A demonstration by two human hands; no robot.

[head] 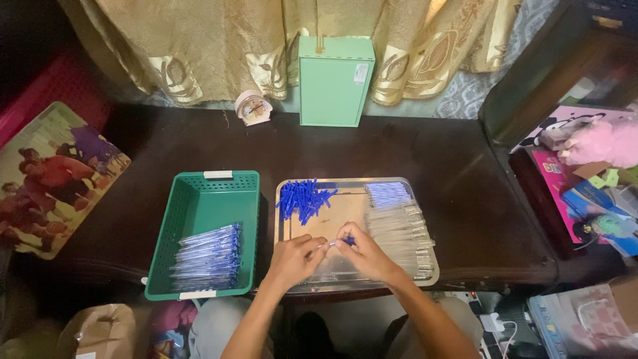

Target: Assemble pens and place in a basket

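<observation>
Over the near part of a metal tray (425,279), my left hand (292,258) and my right hand (362,251) meet on one clear pen barrel with a blue tip (330,244). Both hands pinch it between thumb and fingers. A heap of blue caps (304,197) lies at the tray's far left. Clear barrels (402,229) are stacked along its right side, with blue-and-white refills (389,193) behind them. Left of the tray stands a green plastic basket (199,199) holding a pile of assembled blue pens (208,258).
A dark wooden table (465,193) carries everything. At its back stand a mint green box (333,81) and a small pink clock (252,108) before gold curtains. A picture board (50,176) lies at the left, toys and boxes (585,173) clutter the right.
</observation>
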